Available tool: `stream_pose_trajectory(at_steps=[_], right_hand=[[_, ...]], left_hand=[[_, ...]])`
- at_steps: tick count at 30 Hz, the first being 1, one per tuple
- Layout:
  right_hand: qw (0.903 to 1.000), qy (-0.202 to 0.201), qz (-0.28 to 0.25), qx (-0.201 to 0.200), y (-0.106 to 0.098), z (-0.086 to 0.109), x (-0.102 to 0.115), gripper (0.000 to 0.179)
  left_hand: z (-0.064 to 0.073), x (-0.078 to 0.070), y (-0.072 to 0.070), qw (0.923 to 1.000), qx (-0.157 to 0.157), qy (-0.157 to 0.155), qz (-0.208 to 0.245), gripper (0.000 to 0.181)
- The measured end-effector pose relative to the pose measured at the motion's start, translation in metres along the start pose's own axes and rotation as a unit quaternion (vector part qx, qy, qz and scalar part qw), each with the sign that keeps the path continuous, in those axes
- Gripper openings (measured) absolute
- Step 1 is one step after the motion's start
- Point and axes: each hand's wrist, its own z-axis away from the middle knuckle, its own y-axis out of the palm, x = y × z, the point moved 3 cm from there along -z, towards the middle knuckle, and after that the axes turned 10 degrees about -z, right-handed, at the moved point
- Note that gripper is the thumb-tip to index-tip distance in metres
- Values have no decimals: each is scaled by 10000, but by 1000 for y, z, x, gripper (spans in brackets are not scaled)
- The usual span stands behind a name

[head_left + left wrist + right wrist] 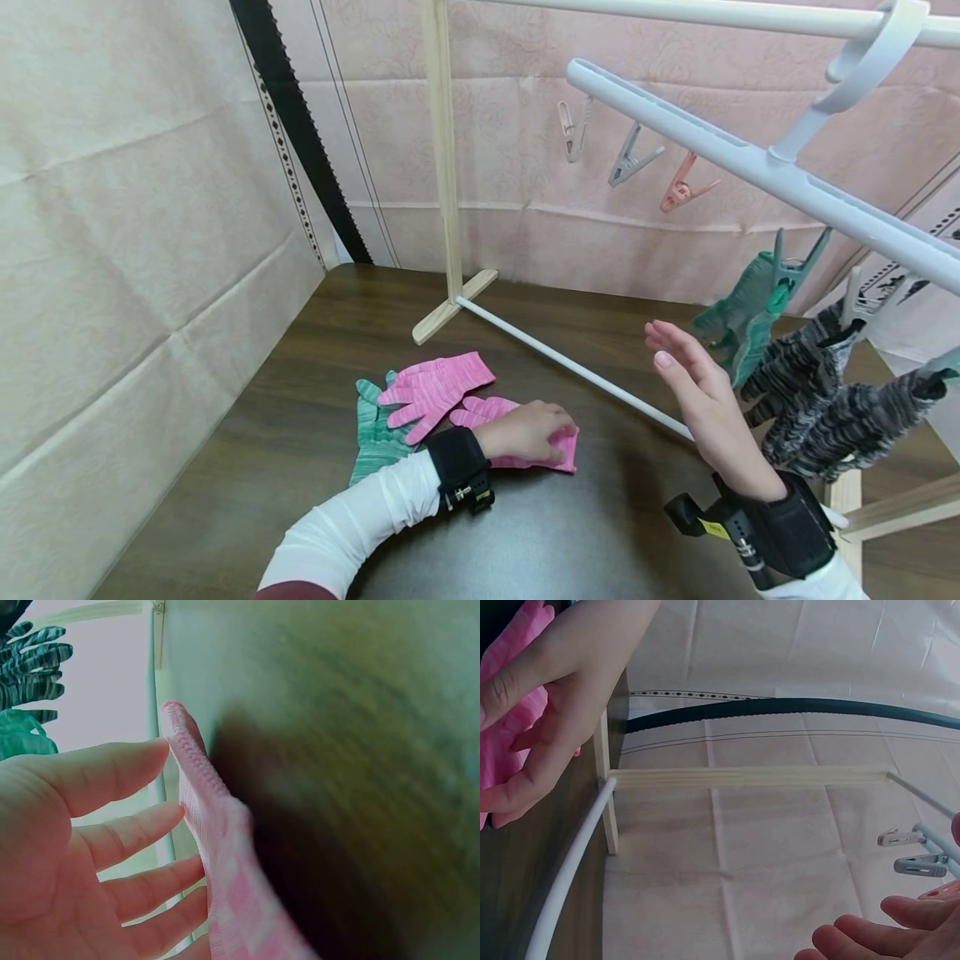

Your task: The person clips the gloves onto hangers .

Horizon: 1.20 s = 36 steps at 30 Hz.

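My left hand (pixel 528 432) lies over a pink knit glove (pixel 566 457) on the table. In the left wrist view its thumb and fingers stand apart, tips right at the cloth of that pink glove (pixel 206 795). A second pink glove (pixel 442 385) overlaps the first one's finger end and partly covers a green glove (pixel 377 437). My right hand (pixel 712 408) is raised in the air, fingers loosely extended and holding nothing. Beside it, green gloves (pixel 753 312) and black-and-grey striped gloves (pixel 847 408) hang from clips.
A pale blue hanger (pixel 697 129) hooks over the white top rail (pixel 675 12) of a wooden-legged rack. Three bare clips, one of them a pink clip (pixel 678 190), dangle from its left half. The rack's white lower bar (pixel 555 354) crosses the dark table (pixel 525 533).
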Motion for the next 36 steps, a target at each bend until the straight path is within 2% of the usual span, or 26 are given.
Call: stream_pose_trajectory(at_steps=[6, 11, 17, 22, 26, 31, 36], right_hand=[[9998, 192, 44, -66, 2, -3, -4, 46], [9991, 390, 74, -114, 4, -6, -8, 49], [9987, 438, 118, -223, 5, -9, -11, 50], [9983, 496, 118, -278, 6, -11, -12, 51], [9982, 493, 106, -313, 7, -14, -12, 50], [9977, 535, 141, -388, 3, -17, -11, 50], [9974, 520, -38, -497, 0, -20, -11, 50]], left_hand=[[1, 1, -1, 9997, 13, 176, -171, 40], [5, 3, -2, 9995, 12, 291, -120, 41], [17, 9, -13, 9984, -393, 400, -104, 40], [34, 23, -27, 9977, -593, 319, 45, 37], [48, 41, -36, 9970, -747, 211, -58, 37], [62, 62, -40, 9964, -845, 4, -49, 37], [72, 78, -37, 9957, -900, -209, 59, 38]])
